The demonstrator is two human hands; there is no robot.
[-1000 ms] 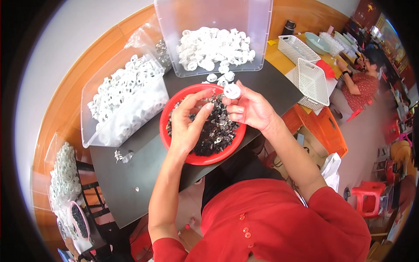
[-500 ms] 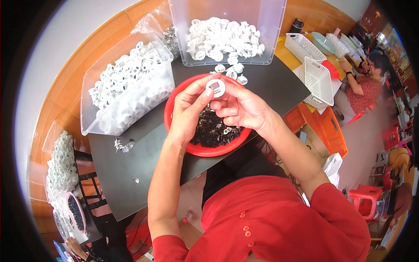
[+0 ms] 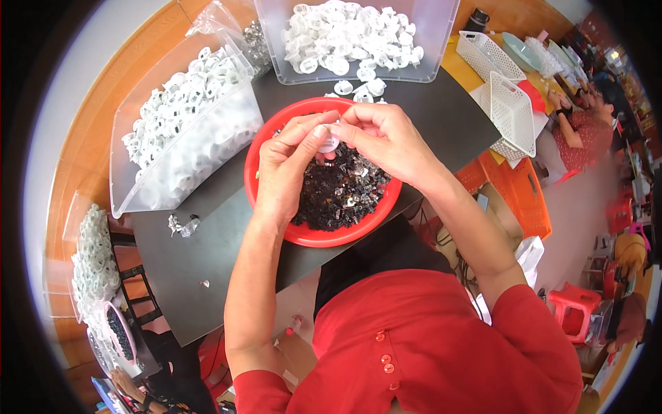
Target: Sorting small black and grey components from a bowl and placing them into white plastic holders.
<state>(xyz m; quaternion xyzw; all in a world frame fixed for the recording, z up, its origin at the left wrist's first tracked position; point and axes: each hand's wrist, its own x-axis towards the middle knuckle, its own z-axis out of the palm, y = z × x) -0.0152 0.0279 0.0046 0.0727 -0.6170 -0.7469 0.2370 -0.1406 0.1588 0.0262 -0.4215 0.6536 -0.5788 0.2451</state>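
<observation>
Bright, even daylight, soft shadows (fisheye bending, dark blurred rim)

- The person wears a bright red top [image 3: 427,345] at the bottom of the picture.
- Small round red buttons [image 3: 383,348] run down it.
- Short red sleeves [image 3: 534,324]; both arms are bare, with no rings or watch.

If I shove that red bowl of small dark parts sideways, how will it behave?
The red bowl looks like thin, smooth plastic on the dark table, so it would probably slide rather than tip. Its heap of small dark parts likely adds weight and may shift loosely.
</observation>
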